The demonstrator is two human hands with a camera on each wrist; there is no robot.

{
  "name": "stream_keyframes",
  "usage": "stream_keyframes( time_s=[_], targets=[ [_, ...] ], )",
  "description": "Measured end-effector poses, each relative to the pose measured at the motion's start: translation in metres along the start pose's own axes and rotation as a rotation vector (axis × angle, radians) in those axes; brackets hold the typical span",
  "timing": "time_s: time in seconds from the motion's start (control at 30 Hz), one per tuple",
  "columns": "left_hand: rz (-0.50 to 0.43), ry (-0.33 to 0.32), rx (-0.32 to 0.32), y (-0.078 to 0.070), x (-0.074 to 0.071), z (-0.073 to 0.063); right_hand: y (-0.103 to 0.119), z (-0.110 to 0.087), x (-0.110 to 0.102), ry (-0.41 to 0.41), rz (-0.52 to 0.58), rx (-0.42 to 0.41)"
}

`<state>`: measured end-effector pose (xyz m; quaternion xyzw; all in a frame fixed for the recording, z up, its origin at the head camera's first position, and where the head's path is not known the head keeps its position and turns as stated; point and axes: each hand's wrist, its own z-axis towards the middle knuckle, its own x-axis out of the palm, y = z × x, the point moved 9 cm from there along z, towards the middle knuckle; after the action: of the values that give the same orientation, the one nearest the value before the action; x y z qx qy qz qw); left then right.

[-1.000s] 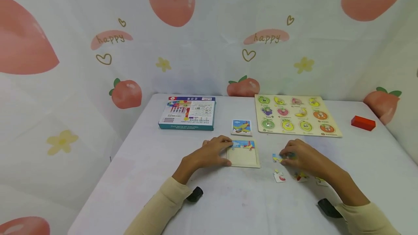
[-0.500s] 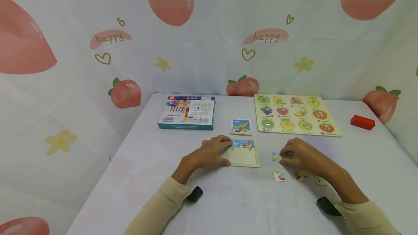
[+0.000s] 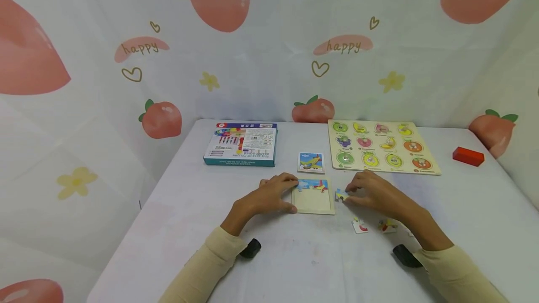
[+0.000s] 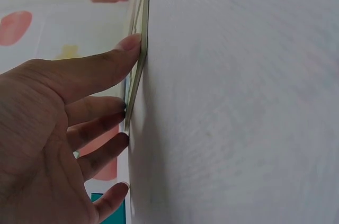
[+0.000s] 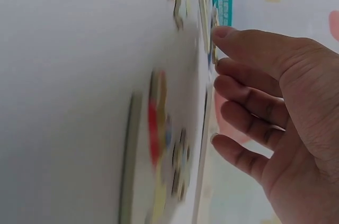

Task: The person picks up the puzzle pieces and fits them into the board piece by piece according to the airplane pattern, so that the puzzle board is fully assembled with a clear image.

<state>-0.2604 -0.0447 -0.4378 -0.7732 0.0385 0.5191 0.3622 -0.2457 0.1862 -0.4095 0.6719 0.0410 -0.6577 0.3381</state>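
Observation:
In the head view my left hand holds the left edge of a small wooden puzzle tray, thumb at its near corner and index finger by its far corner. Joined sky-blue puzzle pieces with a bit of red plane line the tray's far side; bare wood shows below. Just right of the tray, my right hand pinches a blue-and-yellow puzzle piece between thumb and fingers. Nearer me lie a loose white piece with red, a multicoloured piece, and another one mostly hidden by the right forearm.
Behind the tray lies a yellow-plane picture card. A fruit peg board stretches across the back right, with a red block beyond it. At the back left is a flat boxed set. Black wrist devices sit at both cuffs.
My right hand has shifted left and slightly away from me, bringing the pinched puzzle piece close to the tray's right side. The left hand keeps its place on the tray.

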Motion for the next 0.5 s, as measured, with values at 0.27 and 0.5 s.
stream_keyframes(
  time_s=[0.27,0.5],
  targets=[
    [0.001,0.0,-0.007,0.002,0.001,0.002,0.021,0.027,0.011,0.027,0.012,-0.07],
    [-0.022,0.001,-0.002,0.0,-0.001,0.0,0.04,0.045,0.023,0.017,0.023,-0.161]
  ],
)
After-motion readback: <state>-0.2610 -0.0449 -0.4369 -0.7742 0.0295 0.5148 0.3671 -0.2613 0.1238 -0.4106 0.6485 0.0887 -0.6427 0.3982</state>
